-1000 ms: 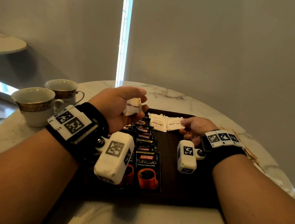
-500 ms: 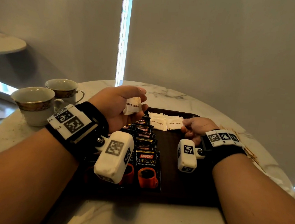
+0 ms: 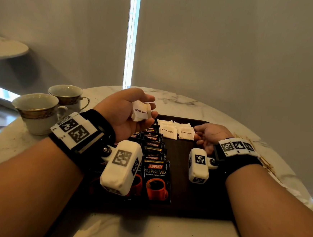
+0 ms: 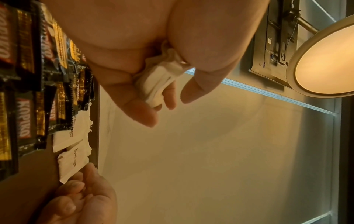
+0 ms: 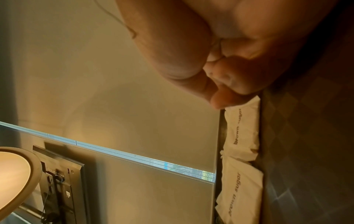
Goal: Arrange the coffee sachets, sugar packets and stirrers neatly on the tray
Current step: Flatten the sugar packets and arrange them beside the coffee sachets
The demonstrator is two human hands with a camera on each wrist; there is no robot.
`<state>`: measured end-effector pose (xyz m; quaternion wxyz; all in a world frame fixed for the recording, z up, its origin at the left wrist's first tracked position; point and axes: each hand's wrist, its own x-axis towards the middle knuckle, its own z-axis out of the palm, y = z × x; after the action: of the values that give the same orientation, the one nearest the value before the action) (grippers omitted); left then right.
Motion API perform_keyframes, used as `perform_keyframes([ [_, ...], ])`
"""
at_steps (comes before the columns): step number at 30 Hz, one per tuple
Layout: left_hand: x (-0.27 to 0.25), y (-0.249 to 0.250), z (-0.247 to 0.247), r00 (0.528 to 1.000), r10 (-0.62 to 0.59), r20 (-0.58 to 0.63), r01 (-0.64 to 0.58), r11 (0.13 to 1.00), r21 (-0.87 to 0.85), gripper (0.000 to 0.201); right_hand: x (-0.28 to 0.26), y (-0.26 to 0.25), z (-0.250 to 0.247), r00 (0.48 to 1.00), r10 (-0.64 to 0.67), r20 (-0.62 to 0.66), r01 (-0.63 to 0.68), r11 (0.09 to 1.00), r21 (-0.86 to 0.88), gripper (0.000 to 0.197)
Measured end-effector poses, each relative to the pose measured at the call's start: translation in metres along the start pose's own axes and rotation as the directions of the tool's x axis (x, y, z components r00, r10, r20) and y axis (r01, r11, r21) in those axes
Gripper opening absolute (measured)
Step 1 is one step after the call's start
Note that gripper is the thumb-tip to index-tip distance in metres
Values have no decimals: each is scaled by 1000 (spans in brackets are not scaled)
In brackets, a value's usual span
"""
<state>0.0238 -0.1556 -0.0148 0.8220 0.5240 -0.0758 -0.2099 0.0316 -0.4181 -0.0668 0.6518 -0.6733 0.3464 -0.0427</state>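
Far left on the counter [image 3: 161, 231] I see two cups [image 3: 38, 112], side by side. Next comes my left hand [image 3: 123, 114], lifted up over the tray [image 3: 182, 204]. Its fingers [image 4: 138, 112] are curled round a small stack of white sugar packets [image 3: 141, 111], and the thumb pins them in place. I can read "brown sugar" on the top one.

Under that hand, the coffee sachets [image 3: 154, 176] lie in a row on the left part of the tray. They overlap like fallen cards, going from the near edge to the far edge.

Past the row, two more sugar packs [image 3: 177, 132] lie flat, side by side, along the far edge of the tray.

Then comes my right hand [image 3: 210, 134], low on the tray. Its fingers [image 5: 226, 98] are bent in and hold nothing, and one fingertip touches the edge of the nearest pack.

Far right, off the tray, some stirrers [image 3: 266, 162] lie on the counter behind my right wrist.
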Motion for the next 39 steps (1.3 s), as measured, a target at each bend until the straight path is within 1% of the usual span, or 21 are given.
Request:
perform_keyframes([
  [4,-2,0,-1,1000,9,-4,-9,1000,-30,26,-3,0,0,1000,-22,-7,22,1000,4,13],
  [10,0,-1,-1,1000,-27,11,27,999,-36,38,-13,-6,4,990,-129,-65,137,981,140,12],
  [12,2,-1,0,999,-34,6,34,999,-30,38,-20,-12,4,986,-160,-49,167,966,196,10],
  [14,2,-2,0,999,-34,8,34,999,-7,36,-31,-19,4,983,-182,17,171,951,257,9],
  [16,3,-3,-1,1000,-28,11,27,999,37,34,-46,-25,7,968,-225,113,181,934,307,9],
  [18,2,-2,-1,1000,-12,7,12,998,67,30,-64,-28,14,934,-287,214,212,925,316,12],
  [21,1,-1,0,1000,-3,28,1,997,77,22,-88,-26,28,878,-351,326,268,924,274,20],
  [25,2,-2,-1,999,28,42,-32,995,91,13,-104,-22,38,788,-372,491,304,928,215,32],
  [27,3,-2,-3,998,42,45,-47,994,98,10,-105,-20,41,763,-374,527,331,927,178,38],
  [28,4,-2,-3,998,47,44,-51,993,107,9,-105,-20,42,761,-377,527,344,924,165,33],
  [31,3,-2,-3,998,47,41,-52,991,123,9,-107,-20,43,774,-392,497,361,918,163,9],
  [35,2,-2,-1,998,29,53,-36,992,122,11,-109,-21,43,766,-430,478,383,902,199,9],
  [37,2,-1,-1,998,22,56,-28,994,104,9,-109,-22,43,774,-445,450,384,895,225,9],
  [39,2,-1,-1,998,14,56,-18,997,76,7,-108,-22,43,789,-459,409,376,887,269,5],
])
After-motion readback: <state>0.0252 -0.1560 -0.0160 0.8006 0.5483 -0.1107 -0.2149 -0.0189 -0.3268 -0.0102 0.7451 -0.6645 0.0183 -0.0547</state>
